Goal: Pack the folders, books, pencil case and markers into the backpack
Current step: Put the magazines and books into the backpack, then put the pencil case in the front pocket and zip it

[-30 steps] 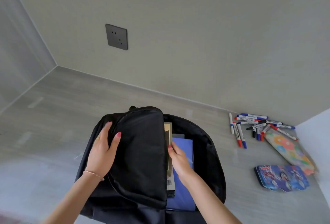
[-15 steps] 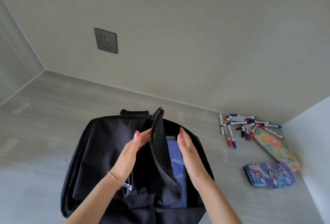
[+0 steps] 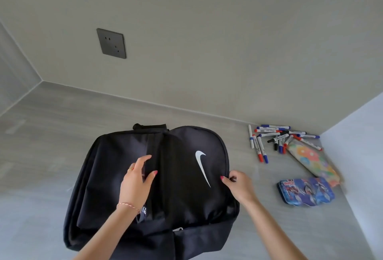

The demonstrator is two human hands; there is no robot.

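Note:
The black backpack (image 3: 107, 177) lies flat on the grey floor, its front flap with a white swoosh folded down over the main compartment. The folders and books are hidden under that flap. My left hand (image 3: 135, 183) rests spread on the middle of the bag beside the flap's left edge. My right hand (image 3: 238, 185) pinches the flap's right edge. Several markers (image 3: 275, 139) lie scattered to the right by the wall. A floral pencil case (image 3: 310, 160) and a blue cartoon pencil case (image 3: 305, 191) lie just below them.
A grey wall with a dark socket plate (image 3: 111, 43) stands behind the bag. A white panel (image 3: 360, 156) closes off the right side next to the pencil cases. Bare floor (image 3: 41, 135) stretches to the left of the bag.
The flap has swung from the left side over to the right and now covers the blue folder and books. My right hand left the compartment and took the flap's right edge.

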